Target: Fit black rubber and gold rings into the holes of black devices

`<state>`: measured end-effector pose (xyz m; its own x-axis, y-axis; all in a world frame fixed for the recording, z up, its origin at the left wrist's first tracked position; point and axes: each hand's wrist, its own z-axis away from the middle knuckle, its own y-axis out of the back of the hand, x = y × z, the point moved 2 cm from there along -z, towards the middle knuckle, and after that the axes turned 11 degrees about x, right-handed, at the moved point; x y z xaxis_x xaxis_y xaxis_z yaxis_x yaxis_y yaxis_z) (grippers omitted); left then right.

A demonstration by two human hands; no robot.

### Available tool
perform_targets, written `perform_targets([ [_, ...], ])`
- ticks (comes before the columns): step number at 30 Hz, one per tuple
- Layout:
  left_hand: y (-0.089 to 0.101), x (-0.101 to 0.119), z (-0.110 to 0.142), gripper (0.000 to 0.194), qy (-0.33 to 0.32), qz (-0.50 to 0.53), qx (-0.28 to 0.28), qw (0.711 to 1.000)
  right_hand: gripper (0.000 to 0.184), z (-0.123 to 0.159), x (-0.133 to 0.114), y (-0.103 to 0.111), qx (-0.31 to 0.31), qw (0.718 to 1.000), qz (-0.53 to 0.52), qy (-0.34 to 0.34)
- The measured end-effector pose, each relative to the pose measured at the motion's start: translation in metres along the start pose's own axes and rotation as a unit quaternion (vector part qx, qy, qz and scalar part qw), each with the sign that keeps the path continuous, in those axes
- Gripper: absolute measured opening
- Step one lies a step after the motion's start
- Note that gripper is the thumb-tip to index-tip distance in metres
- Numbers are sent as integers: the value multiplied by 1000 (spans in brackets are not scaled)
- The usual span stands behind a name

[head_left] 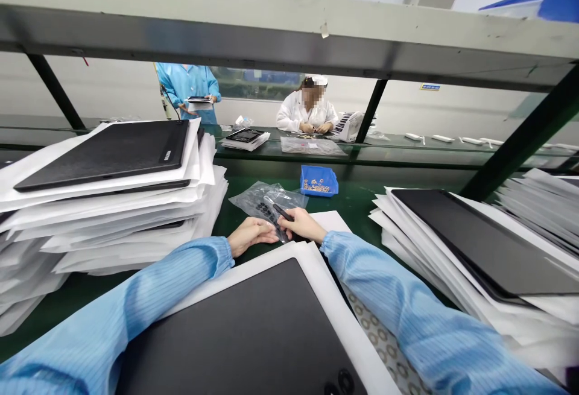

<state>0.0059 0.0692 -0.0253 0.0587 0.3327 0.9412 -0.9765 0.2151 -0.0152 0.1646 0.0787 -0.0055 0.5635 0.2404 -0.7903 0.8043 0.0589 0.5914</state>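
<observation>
My right hand (302,224) grips a slim black pen-like tool (283,211) with its tip over a clear plastic bag (265,202) of small black parts. My left hand (251,235) lies beside it, fingertips at the bag's near edge, with nothing visible in its grasp. Below my forearms, a black tablet-like slab (239,338) rests on a white sheet (289,254). Beyond the bag sits a small blue bin (319,180) of brass-coloured rings. My sleeves are blue and striped.
Tall stacks of black slabs interleaved with white sheets (108,202) rise on the left, and more (479,256) on the right. A grey shelf beam (289,27) crosses overhead on dark posts. Across the green-topped bench, a seated co-worker (307,111) works and a standing person (187,90) holds a tablet.
</observation>
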Motion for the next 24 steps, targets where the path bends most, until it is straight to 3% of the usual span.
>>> perform_targets([
  [5, 1, -1, -1, 16, 3, 1, -4, 1000, 20, -3, 3, -3, -15, 999, -38, -24],
  [10, 1, -2, -3, 15, -1, 6, -13, 1000, 5, -2, 2, -3, -16, 998, -57, -21],
  [14, 2, -2, -3, 15, -4, 8, -20, 1000, 18, 1, -5, -1, -23, 998, -55, 1],
  [24, 2, -3, -4, 16, -23, -17, -29, 999, 8, 1, -10, 2, -35, 998, -58, -2],
])
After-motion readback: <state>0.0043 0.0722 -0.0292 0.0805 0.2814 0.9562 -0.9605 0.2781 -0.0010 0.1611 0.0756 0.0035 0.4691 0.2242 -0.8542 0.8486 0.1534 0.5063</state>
